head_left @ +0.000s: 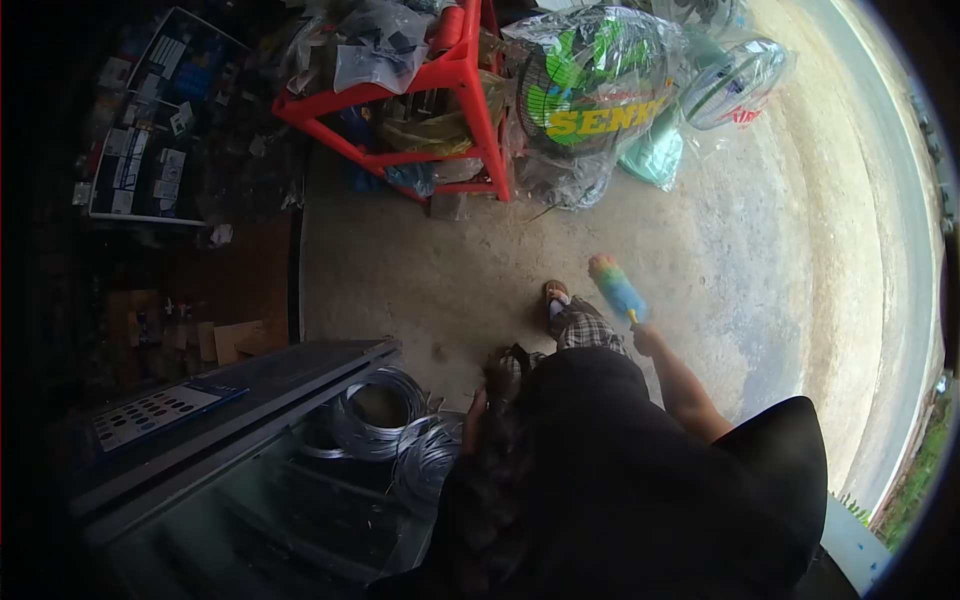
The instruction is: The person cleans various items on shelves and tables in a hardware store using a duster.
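We were in what looked like a hardware shop: beyond our right hand (pixel 648 340) stood plastic-wrapped fans (pixel 588 85) with printed lettering (pixel 598 121), ahead of our left hand (pixel 474 416) a red stand (pixel 488 135) piled with bagged goods (pixel 380 48), and near that hand coils of wire (pixel 424 466).

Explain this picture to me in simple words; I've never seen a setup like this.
There is no machine here, just a person with two bare hands. The single picture comes from a camera on their head, looking forward and down, so their own black top fills the lower middle. The right hand grips a rainbow-coloured duster. The left hand is beside coils of wire; its fingers are too dark to make out. Ahead, on the concrete floor, stands a red frame holding bagged goods, next to a plastic-wrapped fan.
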Tool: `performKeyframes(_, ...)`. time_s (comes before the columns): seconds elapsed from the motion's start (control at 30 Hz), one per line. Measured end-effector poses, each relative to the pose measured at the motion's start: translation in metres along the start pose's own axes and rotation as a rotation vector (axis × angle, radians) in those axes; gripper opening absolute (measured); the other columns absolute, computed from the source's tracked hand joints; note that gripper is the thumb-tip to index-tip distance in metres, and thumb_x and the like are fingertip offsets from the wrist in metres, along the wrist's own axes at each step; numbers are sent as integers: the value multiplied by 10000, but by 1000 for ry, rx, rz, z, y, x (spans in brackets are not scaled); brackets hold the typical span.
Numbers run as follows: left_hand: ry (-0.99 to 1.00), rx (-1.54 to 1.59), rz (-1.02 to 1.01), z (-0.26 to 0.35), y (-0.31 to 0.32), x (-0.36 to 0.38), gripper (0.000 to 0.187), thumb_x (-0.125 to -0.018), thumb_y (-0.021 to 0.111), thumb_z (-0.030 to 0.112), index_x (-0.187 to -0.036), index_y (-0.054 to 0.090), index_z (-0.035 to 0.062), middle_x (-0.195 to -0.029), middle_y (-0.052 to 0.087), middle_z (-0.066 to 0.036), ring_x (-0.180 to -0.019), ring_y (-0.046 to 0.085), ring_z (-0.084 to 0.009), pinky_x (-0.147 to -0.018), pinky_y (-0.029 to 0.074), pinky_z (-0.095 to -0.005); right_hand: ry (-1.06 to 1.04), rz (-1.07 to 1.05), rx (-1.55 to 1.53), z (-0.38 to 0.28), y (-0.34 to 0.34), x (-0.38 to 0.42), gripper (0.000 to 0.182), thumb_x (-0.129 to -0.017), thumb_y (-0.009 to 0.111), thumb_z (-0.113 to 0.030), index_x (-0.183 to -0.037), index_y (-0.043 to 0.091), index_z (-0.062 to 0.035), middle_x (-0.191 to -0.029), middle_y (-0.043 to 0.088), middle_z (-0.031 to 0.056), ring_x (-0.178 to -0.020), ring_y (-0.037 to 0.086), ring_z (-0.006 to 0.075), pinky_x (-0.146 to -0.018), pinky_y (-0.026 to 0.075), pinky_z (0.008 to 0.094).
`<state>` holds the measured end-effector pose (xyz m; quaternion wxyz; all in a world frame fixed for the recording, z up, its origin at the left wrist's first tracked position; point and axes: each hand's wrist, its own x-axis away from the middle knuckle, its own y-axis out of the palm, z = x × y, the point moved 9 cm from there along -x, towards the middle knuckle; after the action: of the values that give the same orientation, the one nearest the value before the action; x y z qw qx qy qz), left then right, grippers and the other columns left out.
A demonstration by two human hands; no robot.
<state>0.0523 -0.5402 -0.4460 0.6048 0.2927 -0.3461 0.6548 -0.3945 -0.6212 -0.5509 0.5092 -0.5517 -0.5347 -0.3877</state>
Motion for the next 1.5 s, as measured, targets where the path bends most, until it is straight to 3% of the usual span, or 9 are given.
performKeyframes(0.33,227,-257,8,76,-94,-68,313,-770,581,218,-1018,537,32,-944,592,-91,-866,558,-175,-746,432,-281,-148,374,-60,14,-10,124,286,-724,527,-252,-653,543,25,-531,532,93,-418,519,185,-386,394,308)
performKeyframes(0.43,208,-284,221,67,-158,-76,293,-777,568,232,-1006,542,51,-925,589,-63,-815,561,-170,-724,431,-261,-91,454,174,59,18,86,357,-733,535,-276,-951,566,6,-605,547,95,-500,527,210,-449,403,327)
performKeyframes(0.53,76,-81,270,69,-176,-35,325,-770,561,317,-992,550,79,-904,584,-31,-797,549,-175,-706,424,-267,-72,382,264,95,42,75,379,-732,539,-297,-944,570,16,-669,558,115,-559,541,226,-485,415,333)
performKeyframes(0.7,-64,32,-5,5,-138,16,499,-734,550,450,-1095,483,112,-1111,483,-65,-1046,408,-171,-814,363,-366,-212,224,299,98,61,94,419,-730,546,-331,-933,575,34,-776,577,150,-658,565,253,-545,434,342)
performKeyframes(0.9,-99,-92,-166,-112,-107,30,420,-770,531,403,-1043,509,84,-1023,530,-70,-959,476,-175,-757,401,-358,-471,102,344,92,93,120,469,-728,554,-372,-920,583,55,-904,599,191,-776,592,285,-617,457,353)
performKeyframes(1.17,294,-300,68,-170,-161,-60,333,-820,505,341,-974,542,48,-906,593,-77,-843,565,-181,-682,450,-346,16,401,102,134,95,125,385,-722,575,-352,-950,614,-44,-924,611,157,-806,597,204,-654,446,325)
performKeyframes(1.3,-112,-45,298,-78,-203,-6,324,-849,471,347,-793,571,44,-661,605,-52,-470,550,-151,-414,415,-275,-219,473,555,91,96,142,417,-712,566,-393,-906,625,-28,-796,625,162,-780,610,264,-663,448,357)
performKeyframes(1.4,30,278,602,-55,-237,5,420,-868,406,406,-698,541,47,-513,515,-19,-311,395,-101,-288,273,-250,-461,566,543,28,111,214,401,-698,588,-351,-862,626,13,-778,591,241,-775,582,363,-703,454,387)
performKeyframes(1.5,68,696,437,-13,-221,20,532,-868,318,496,-670,509,40,-425,358,12,-300,284,-92,-288,208,-239,-729,594,499,-61,131,316,377,-729,590,-329,-874,619,18,-746,586,242,-732,585,367,-689,457,387)
